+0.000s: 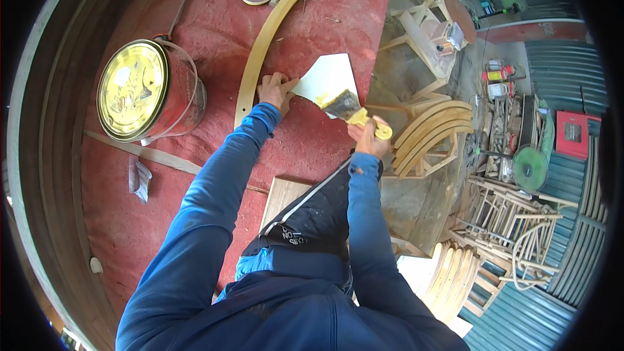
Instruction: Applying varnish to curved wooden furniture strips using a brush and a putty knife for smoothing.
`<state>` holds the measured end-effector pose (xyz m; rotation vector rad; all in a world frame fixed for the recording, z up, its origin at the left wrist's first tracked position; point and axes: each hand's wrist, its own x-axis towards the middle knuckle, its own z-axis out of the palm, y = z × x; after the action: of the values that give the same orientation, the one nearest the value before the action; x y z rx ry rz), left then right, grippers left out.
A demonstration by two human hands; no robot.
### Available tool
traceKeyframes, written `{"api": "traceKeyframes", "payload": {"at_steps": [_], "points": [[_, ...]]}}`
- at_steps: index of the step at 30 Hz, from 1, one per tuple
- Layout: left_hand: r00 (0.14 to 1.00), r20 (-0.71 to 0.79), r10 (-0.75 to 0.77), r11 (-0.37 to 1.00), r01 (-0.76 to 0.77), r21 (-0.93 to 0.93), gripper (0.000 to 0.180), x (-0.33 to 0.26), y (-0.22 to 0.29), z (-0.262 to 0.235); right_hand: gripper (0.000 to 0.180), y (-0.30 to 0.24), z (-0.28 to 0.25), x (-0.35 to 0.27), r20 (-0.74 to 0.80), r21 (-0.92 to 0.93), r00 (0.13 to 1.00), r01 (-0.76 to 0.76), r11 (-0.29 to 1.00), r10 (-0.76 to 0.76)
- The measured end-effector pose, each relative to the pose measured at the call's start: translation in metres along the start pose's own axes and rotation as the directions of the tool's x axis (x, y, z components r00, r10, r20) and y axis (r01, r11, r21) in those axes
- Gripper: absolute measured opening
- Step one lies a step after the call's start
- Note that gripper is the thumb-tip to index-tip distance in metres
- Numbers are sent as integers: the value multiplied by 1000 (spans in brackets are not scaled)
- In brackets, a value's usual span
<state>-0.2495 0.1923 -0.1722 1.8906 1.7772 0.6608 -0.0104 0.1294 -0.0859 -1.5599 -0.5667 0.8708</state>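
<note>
White panel [333,75] lies between your hands, over the red-covered table [338,6] and right of the curved wooden strip [262,45]. Your right hand [369,138] grasps the brush [342,103], fingers closed around its yellow handle; the bristles overlap the panel's near edge. Your left hand [276,93] meets the panel's left corner with its fingertips — whether they pinch or merely press, I cannot tell.

Risks noted: with your left hand at one corner only, an off-centre push of the brush could pivot the panel or slip it loose. Residue on the bristles, if wet, could smear your fingers or drip onto the cover. Your left hand also overlaps the strip — a jerk could shift it.
</note>
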Motion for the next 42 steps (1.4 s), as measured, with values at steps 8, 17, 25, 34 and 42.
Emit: {"api": "traceKeyframes", "payload": {"at_steps": [8, 17, 25, 34, 42], "points": [[998, -47, 35, 999, -36, -9, 43, 2, 0, -2, 26, 3, 15, 8, 92, -2, 996, -2, 1000, 2], [998, -49, 43, 999, -44, -12, 41, 4, 1, -1, 27, -5, 17, 4, 91, -24, 993, -78, 997, 80], [999, -22, 31, 999, -31, 28, 43, 3, 2, 3, 27, -18, -10, 22, 147, -114, 980, -117, 987, 133], [999, -32, 40, 998, -38, 43, 41, 0, -4, 0, 23, -9, 17, 7, 240, -105, 965, -84, 991, 108], [1000, 5, 19, 999, -19, 50, 43, 5, 8, -5, 25, -24, -1, 20, 190, -122, 980, -45, 992, 68]]}}
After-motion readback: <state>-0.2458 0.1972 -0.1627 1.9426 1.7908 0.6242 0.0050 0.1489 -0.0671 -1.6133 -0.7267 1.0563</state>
